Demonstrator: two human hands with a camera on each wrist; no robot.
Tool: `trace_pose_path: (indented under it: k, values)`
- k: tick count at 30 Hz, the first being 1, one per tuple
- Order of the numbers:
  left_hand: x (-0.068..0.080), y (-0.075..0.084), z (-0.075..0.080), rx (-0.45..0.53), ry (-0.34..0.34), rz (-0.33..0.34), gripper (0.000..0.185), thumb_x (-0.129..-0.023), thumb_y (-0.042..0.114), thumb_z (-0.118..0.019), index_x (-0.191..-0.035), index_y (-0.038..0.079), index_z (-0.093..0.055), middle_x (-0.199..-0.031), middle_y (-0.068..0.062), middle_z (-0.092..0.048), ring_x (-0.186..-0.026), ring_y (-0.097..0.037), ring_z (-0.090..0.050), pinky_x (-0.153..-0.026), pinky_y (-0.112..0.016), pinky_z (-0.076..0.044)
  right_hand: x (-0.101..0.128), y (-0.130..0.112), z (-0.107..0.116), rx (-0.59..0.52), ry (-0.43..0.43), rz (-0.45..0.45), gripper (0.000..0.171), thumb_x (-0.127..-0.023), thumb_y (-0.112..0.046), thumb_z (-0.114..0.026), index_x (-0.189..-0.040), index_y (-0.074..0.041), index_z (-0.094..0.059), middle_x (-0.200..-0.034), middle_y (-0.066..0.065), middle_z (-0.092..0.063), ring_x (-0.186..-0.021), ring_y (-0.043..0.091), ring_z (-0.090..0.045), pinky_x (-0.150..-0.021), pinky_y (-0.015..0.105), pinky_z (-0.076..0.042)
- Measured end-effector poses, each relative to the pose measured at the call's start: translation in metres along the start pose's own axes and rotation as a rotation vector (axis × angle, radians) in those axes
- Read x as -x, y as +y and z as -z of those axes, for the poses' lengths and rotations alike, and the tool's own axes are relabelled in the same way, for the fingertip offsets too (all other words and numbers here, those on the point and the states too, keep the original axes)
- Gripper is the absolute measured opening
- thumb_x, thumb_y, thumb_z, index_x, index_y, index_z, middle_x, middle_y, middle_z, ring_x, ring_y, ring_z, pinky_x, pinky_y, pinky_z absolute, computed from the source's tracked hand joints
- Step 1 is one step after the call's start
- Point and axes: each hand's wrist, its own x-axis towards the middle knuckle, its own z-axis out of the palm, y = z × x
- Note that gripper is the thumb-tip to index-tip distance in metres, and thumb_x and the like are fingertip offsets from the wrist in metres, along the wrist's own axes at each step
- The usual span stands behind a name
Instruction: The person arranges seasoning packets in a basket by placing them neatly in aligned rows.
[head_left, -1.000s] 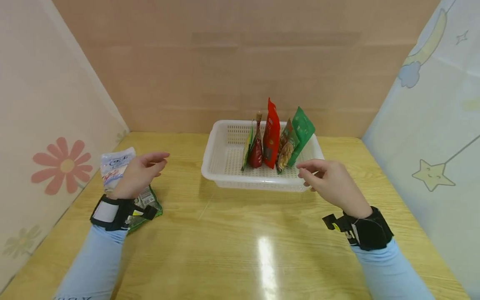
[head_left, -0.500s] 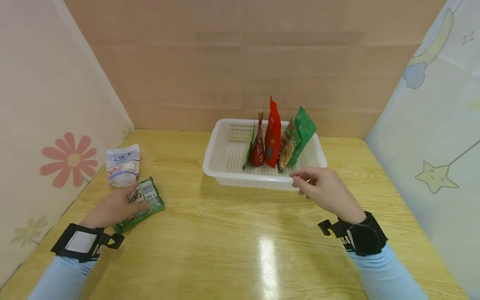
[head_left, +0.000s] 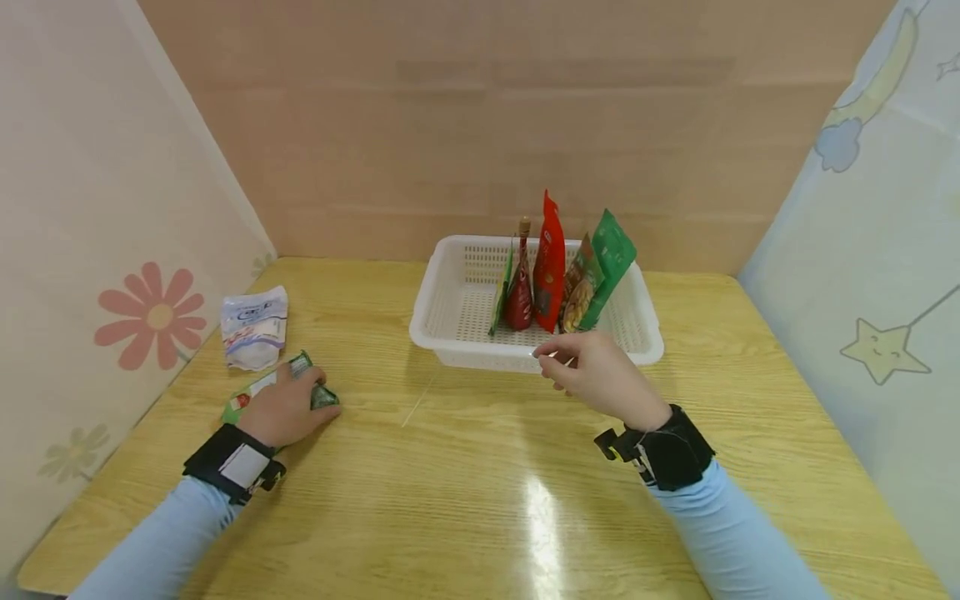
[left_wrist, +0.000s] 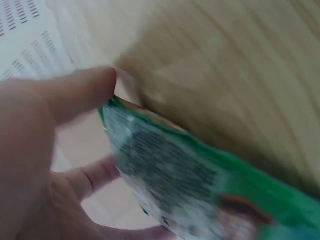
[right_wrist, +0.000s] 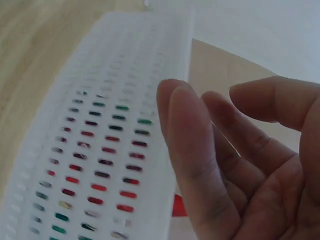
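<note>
At the left of the table in the head view, my left hand (head_left: 281, 410) grips a green packet (left_wrist: 165, 160). Its thumb and fingers span the packet's edges in the left wrist view, and one side of the packet is lifted. The hand covers part of it from above. My right hand (head_left: 603, 377) hovers by the front rim of a white plastic basket (head_left: 480, 357), fingers loosely bent around nothing. Beyond my left hand lies a white and blue bag (head_left: 255, 329).
Inside the basket stand a thin green-yellow packet (head_left: 501, 292), a red bottle with a cork-coloured top (head_left: 519, 300), a red pouch (head_left: 550, 271), a pouch with a food picture (head_left: 577, 304) and a green pouch (head_left: 615, 254). Walls (head_left: 840, 275) enclose the table (head_left: 442, 492).
My left hand has come from over the white bag down to the green packet, taken hold of it and tilted it. My right hand has shifted left along the basket's front.
</note>
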Motion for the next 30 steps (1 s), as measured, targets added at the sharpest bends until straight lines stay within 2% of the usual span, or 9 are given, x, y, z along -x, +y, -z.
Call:
trace_pose_path:
  k: [2, 5, 7, 10, 14, 18, 22, 25, 30]
  values:
    - [-0.002, 0.001, -0.002, 0.002, -0.011, 0.028, 0.044, -0.086, 0.035, -0.071, -0.109, 0.001, -0.054, -0.111, -0.039, -0.038, -0.052, -0.029, -0.051, -0.044, -0.037, -0.042, -0.001, 0.000, -0.006, 0.007, -0.007, 0.021, 0.020, -0.098, -0.015, -0.062, -0.111, -0.005, -0.073, -0.082, -0.002, -0.069, -0.062, 0.016, -0.064, -0.056, 0.032, -0.052]
    - [-0.003, 0.004, -0.005, -0.028, -0.039, 0.072, 0.039, -0.080, 0.024, -0.069, -0.105, 0.000, -0.052, -0.108, -0.036, -0.037, -0.060, -0.035, -0.051, -0.046, -0.042, -0.045, -0.002, -0.001, -0.013, 0.021, -0.013, 0.031, 0.018, -0.097, -0.016, -0.063, -0.109, -0.007, -0.074, -0.078, -0.004, -0.068, -0.059, 0.013, -0.062, -0.052, 0.031, -0.050]
    - [-0.003, 0.007, -0.005, -0.041, -0.038, 0.081, 0.033, -0.081, 0.015, -0.067, -0.105, -0.003, -0.053, -0.110, -0.038, -0.037, -0.062, -0.037, -0.052, -0.046, -0.044, -0.046, -0.002, -0.001, -0.017, 0.026, -0.024, 0.031, 0.018, -0.097, -0.016, -0.062, -0.108, -0.008, -0.074, -0.077, -0.005, -0.068, -0.058, 0.012, -0.061, -0.051, 0.031, -0.049]
    - [-0.001, 0.009, 0.000, -0.054, 0.019, 0.063, 0.026, -0.084, 0.000, -0.063, -0.108, -0.006, -0.057, -0.110, -0.038, -0.044, -0.066, -0.038, -0.055, -0.050, -0.049, -0.049, -0.002, -0.001, -0.023, 0.016, -0.043, 0.019, 0.018, -0.097, -0.016, -0.062, -0.108, -0.009, -0.074, -0.076, -0.005, -0.068, -0.057, 0.011, -0.061, -0.050, 0.029, -0.048]
    - [0.006, 0.017, 0.022, -0.004, 0.161, -0.026, 0.021, -0.086, -0.009, -0.060, -0.106, -0.009, -0.065, -0.096, -0.029, -0.062, -0.073, -0.034, -0.060, -0.063, -0.050, -0.053, -0.002, 0.001, -0.030, -0.008, -0.073, 0.017, 0.018, -0.096, -0.014, -0.063, -0.109, -0.007, -0.074, -0.074, -0.003, -0.067, -0.056, 0.012, -0.061, -0.050, 0.028, -0.048]
    - [0.019, 0.036, 0.054, 0.190, 0.318, -0.098, 0.029, -0.093, -0.005, -0.056, -0.120, -0.009, -0.064, -0.094, -0.025, -0.068, -0.058, -0.023, -0.057, -0.049, -0.036, -0.048, -0.002, 0.003, -0.033, -0.067, -0.103, 0.008, 0.019, -0.097, -0.012, -0.062, -0.110, -0.005, -0.073, -0.074, -0.002, -0.067, -0.058, 0.016, -0.063, -0.053, 0.028, -0.052]
    - [0.031, 0.066, 0.076, 0.427, 0.442, -0.168, 0.030, -0.098, 0.008, -0.061, -0.126, 0.002, -0.066, -0.100, -0.017, -0.070, -0.055, -0.008, -0.053, -0.043, -0.022, -0.038, -0.004, 0.004, -0.033, -0.175, -0.119, -0.021, 0.023, -0.099, -0.015, -0.061, -0.116, -0.003, -0.071, -0.078, 0.002, -0.068, -0.067, 0.026, -0.067, -0.059, 0.030, -0.057]
    - [0.032, 0.093, 0.081, 0.650, 0.452, -0.219, 0.030, -0.097, 0.018, -0.065, -0.125, 0.007, -0.069, -0.113, -0.014, -0.068, -0.079, -0.003, -0.064, -0.058, -0.015, -0.049, -0.005, 0.002, -0.030, -0.256, -0.117, -0.035, 0.027, -0.101, -0.020, -0.060, -0.118, -0.002, -0.070, -0.083, 0.007, -0.071, -0.074, 0.033, -0.069, -0.062, 0.032, -0.059]
    - [0.018, 0.135, 0.072, 1.030, 0.407, -0.290, 0.033, -0.095, 0.015, -0.068, -0.125, 0.002, -0.067, -0.118, -0.011, -0.067, -0.104, -0.013, -0.065, -0.077, -0.019, -0.054, -0.004, 0.000, -0.025, -0.403, -0.110, -0.049, 0.038, -0.102, -0.031, -0.057, -0.120, 0.000, -0.068, -0.094, 0.015, -0.072, -0.081, 0.034, -0.070, -0.069, 0.039, -0.060]
